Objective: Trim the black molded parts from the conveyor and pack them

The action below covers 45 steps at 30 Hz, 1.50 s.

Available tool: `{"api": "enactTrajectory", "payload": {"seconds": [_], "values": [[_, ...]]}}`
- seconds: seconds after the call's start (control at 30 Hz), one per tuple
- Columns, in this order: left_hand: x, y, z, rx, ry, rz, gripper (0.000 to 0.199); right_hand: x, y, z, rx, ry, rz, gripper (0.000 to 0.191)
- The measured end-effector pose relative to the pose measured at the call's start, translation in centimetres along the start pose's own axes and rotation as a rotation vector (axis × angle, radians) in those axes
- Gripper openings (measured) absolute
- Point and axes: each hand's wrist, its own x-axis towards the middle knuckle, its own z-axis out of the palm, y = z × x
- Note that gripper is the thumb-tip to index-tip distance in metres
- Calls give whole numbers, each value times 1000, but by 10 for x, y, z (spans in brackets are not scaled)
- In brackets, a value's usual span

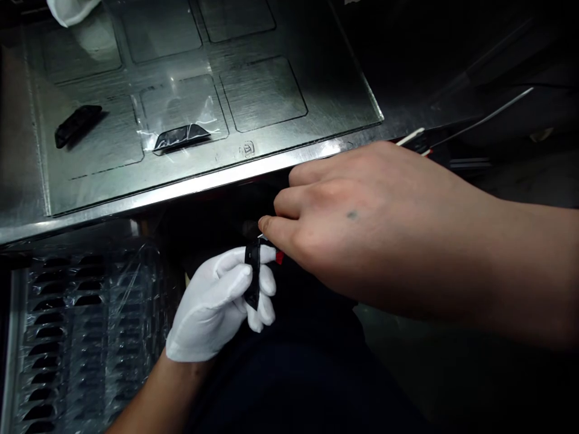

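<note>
My left hand (pixel 217 301), in a white glove, pinches a small black part (pixel 253 274) upright between thumb and fingers. My bare right hand (pixel 335 211) is closed just above and to the right of it. Its fingers are wrapped round a thin tool (pixel 411 137) with pale handles, whose ends stick out behind the hand. The tool's light tip shows at the top of the black part; the rest is hidden by the hand. Something small and red (pixel 279 258) shows beside the left fingertips.
On the metal table under a clear sheet (pixel 266 96) with outlined squares lie a black part (pixel 76 125) and a bagged black part (pixel 181 138). A plastic tray (pixel 97 343) holds several black parts at lower left. A white-gloved hand (pixel 72 9) shows at top left.
</note>
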Motion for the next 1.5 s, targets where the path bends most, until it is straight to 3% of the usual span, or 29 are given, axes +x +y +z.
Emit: {"api": "enactTrajectory", "payload": {"seconds": [0.2, 0.6, 0.7, 0.97, 1.2, 1.4, 1.5], "values": [[0, -1, -2, 12, 0, -20, 30, 0, -2, 1, -16, -11, 17, 50], [3, 2, -2, 50, 6, -73, 31, -2, -2, 4, -320, -124, -58, 9], [4, 2, -2, 60, 11, -65, 34, -3, -2, 3, -316, -130, -60, 10], [8, -1, 0, 56, 15, -59, 37, -5, -3, 7, -58, -32, 23, 36], [7, -3, -5, -101, -29, -5, 30, -7, -1, -6, -322, -183, 72, 14], [2, 1, -4, -247, -139, 64, 38, -17, 7, -6, -432, -138, 155, 16], [2, 1, -1, -251, -134, 84, 37, -19, 9, -4, -405, -92, 153, 12]]}}
